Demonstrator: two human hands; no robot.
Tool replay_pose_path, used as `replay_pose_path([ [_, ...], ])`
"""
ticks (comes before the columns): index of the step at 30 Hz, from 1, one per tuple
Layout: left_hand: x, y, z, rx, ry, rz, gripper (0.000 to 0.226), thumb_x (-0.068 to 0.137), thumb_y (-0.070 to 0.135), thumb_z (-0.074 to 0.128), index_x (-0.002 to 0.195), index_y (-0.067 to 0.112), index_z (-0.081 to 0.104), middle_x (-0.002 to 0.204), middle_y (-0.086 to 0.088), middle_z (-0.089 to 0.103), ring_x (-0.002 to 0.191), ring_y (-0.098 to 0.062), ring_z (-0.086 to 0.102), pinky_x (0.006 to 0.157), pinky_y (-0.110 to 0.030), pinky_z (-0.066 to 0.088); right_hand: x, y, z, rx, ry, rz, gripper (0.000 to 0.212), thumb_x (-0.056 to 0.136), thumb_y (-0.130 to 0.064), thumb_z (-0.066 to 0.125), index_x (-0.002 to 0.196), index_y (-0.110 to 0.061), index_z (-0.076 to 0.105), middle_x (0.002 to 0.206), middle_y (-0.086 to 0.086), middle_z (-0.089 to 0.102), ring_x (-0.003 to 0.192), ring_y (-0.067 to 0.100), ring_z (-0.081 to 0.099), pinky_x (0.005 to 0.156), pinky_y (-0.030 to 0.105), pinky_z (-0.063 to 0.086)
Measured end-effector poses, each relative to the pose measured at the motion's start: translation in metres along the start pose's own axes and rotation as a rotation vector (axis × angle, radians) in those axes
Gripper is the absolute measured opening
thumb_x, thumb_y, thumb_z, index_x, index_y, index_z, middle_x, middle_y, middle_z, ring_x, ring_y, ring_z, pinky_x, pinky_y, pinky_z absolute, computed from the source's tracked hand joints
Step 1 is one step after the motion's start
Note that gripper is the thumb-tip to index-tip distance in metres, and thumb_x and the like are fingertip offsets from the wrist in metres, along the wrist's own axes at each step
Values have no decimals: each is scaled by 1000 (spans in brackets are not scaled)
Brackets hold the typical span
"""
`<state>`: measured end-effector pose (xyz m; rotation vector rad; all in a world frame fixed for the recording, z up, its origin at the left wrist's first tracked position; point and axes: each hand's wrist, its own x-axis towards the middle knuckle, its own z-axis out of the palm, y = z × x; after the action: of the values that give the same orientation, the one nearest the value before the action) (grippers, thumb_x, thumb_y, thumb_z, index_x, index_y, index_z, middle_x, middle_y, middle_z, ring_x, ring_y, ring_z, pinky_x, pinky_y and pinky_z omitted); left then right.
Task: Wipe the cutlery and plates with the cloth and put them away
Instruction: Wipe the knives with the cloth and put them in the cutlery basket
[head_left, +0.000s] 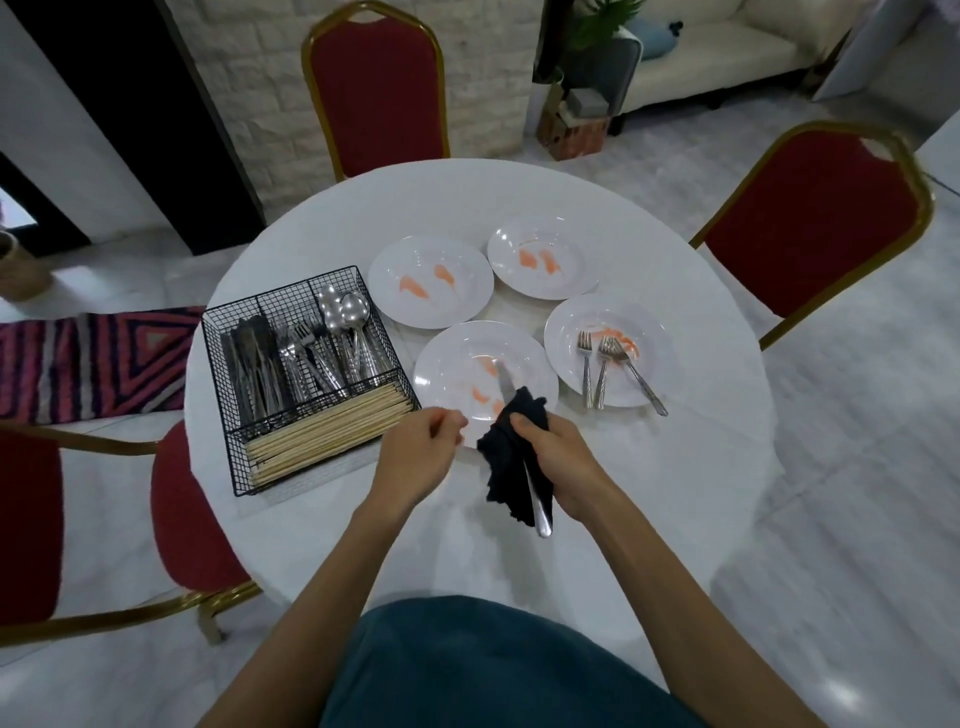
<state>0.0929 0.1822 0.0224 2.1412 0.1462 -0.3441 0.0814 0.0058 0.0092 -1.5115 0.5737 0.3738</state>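
Note:
My right hand (558, 462) grips a dark cloth (506, 467) wrapped around a table knife (537, 499); the blade tip pokes out above the cloth over the nearest plate (441, 374), the handle hangs below. My left hand (421, 447) hovers just left of the cloth with fingers curled and holds nothing. Several white plates bear orange smears. The right plate (644, 322) carries three forks (602, 364). Two more plates (431, 280) (543, 257) lie farther back.
A black wire caddy (306, 379) at the table's left holds knives, forks, spoons and a front row of wooden chopsticks (327, 436). Red chairs with gold frames stand around the round white table (675, 467). A striped rug lies on the floor at left.

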Motion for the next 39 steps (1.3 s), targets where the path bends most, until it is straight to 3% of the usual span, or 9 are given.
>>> replay_pose_path([
  [4,10,10,13,-132,43,-10,37,100,38,57,74,15,72,67,3,67,63,-10,59,60,-27,44,-11,1,24,-144,-156,-64,19,103,-24,56,112,-16,72,104,8,78,100,25,74,94,39,57],
  [8,31,-4,-11,-351,134,-157,29,99,28,60,80,8,70,73,-3,65,69,-15,59,69,-34,48,-19,4,23,-248,-213,-63,16,103,-27,57,106,-17,69,104,6,77,99,25,73,89,35,57],
  [11,44,-16,-33,-453,263,-228,33,99,30,60,89,0,70,75,-6,63,71,-20,56,73,-36,46,-18,7,21,-246,-239,-36,21,100,-31,61,106,-13,69,105,10,77,100,30,74,95,45,57],
  [16,36,-22,-20,-331,172,-157,30,101,23,57,76,11,70,71,-2,70,70,-19,65,71,-38,52,-9,-1,44,-267,-205,-42,21,102,-30,58,106,-12,68,103,12,77,96,31,74,94,51,57],
  [23,39,-43,-52,-474,421,-245,30,102,31,57,79,19,70,80,-5,72,75,-19,66,72,-37,54,-1,0,65,-298,-271,-11,16,102,-29,59,103,-17,69,104,9,77,98,28,73,96,45,57],
  [28,16,-60,-26,-429,272,-262,23,93,31,68,78,15,73,73,-2,72,73,-17,67,65,-36,53,11,-9,97,-323,-304,-34,16,104,-23,55,106,-16,70,96,8,77,83,22,75,75,33,61],
  [30,18,-71,-33,-497,293,-326,19,92,26,71,76,16,71,73,0,72,74,-18,67,66,-35,53,13,-10,109,-359,-344,-26,15,103,-23,56,104,-18,70,96,7,77,85,23,75,76,32,60],
  [36,59,-101,-96,-409,437,-395,16,98,19,64,97,5,72,83,-6,72,69,-16,68,60,-30,54,22,0,131,-367,-262,45,14,100,-28,60,96,-17,69,100,11,73,95,28,70,86,40,56],
  [39,85,-119,-131,-213,528,-416,18,99,23,63,102,11,75,86,-8,73,67,-19,62,59,-31,52,29,0,128,-335,-207,85,16,101,-27,59,101,-14,69,100,12,73,93,27,70,79,36,56],
])
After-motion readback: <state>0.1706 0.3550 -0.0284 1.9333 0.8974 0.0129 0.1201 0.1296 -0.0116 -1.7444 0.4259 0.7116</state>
